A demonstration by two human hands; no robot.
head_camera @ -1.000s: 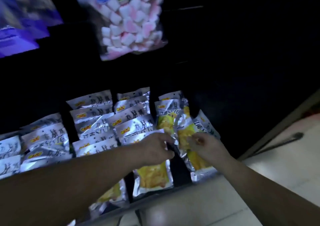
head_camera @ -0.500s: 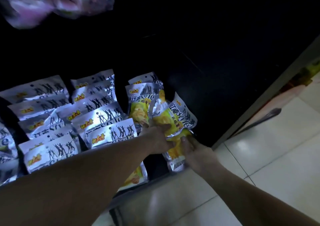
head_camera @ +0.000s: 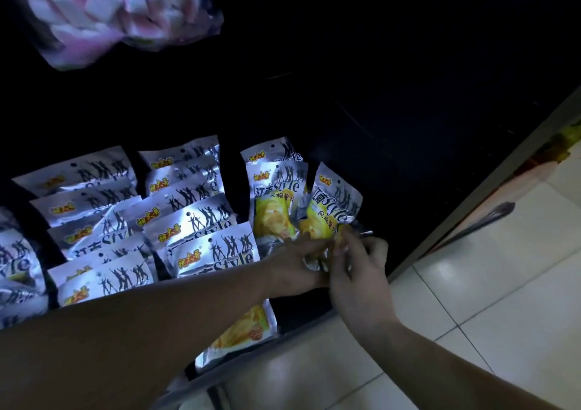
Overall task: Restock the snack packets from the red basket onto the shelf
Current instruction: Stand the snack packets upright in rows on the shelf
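The bottom of one snack packet (head_camera: 338, 202) is pinched by the right hand (head_camera: 361, 271), with thumb and fingers closed on the foil. The same crinkled bottom edge is held by the left hand (head_camera: 292, 266), so both grips are closed on it and the two hands are touching. The packet is stood up and tilted a little to the right, at the right end of the rows on the shelf (head_camera: 393, 208). It is leaned just beside a neighbour packet (head_camera: 273, 208) of the same kind. The red basket is not seen.

The packet does not look settled yet. If it is let go too soon, it could be tipped over to the right, because nothing is stood there to prop it. If it is pushed back hard, the neighbour packet could be knocked down and the thin foil crumpled. A front packet (head_camera: 245, 331) is hung over the front edge of the shelf, and it could be bumped off onto the floor tiles (head_camera: 471, 315) by the left arm above it.

To the right, bare dark shelf is open up to the right edge. To the left, the filled rows (head_camera: 195, 221) are packed close, so little room is found there. Above, a marshmallow bag (head_camera: 119, 10) is hung well clear.
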